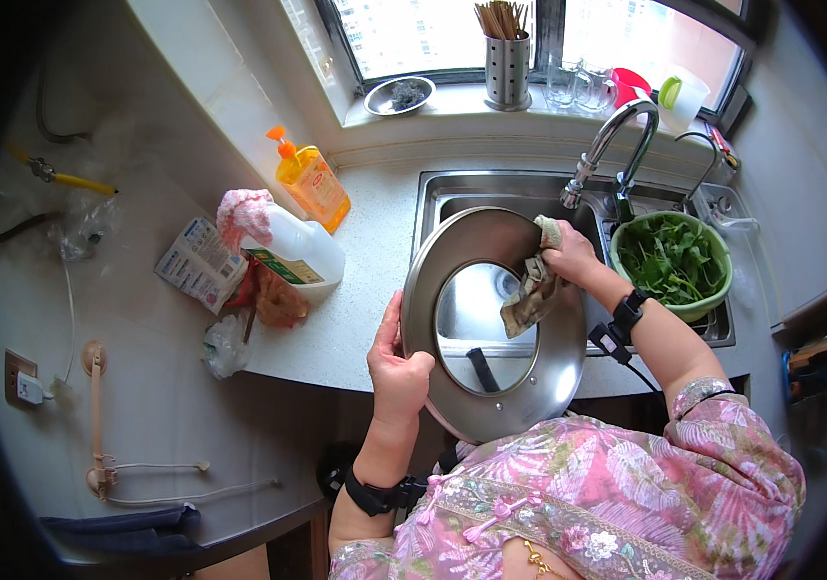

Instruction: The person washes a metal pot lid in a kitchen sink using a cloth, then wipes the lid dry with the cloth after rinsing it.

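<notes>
A large steel pan lid (424, 312) with a round glass window (486, 304) is held tilted in front of my body, over the sink's front edge. Through the glass shows a dark handle (483, 370). My left hand (400, 362) grips the lid's left rim, thumb on the near face. In my right hand (571, 254) is a bunched, stained dishcloth (529, 297), pressed at the lid's upper right rim. One end of the cloth hangs across the glass. The lid hides much of the steel sink (449, 185) behind it.
A chrome faucet (634, 119) arches over the sink. Leafy greens (667, 257) fill a green basin (718, 293) at right. Left on the counter (377, 239) stand a dish soap bottle (315, 185) and a white jug (312, 246). A chopstick holder (508, 72) and glass mugs (580, 83) line the windowsill.
</notes>
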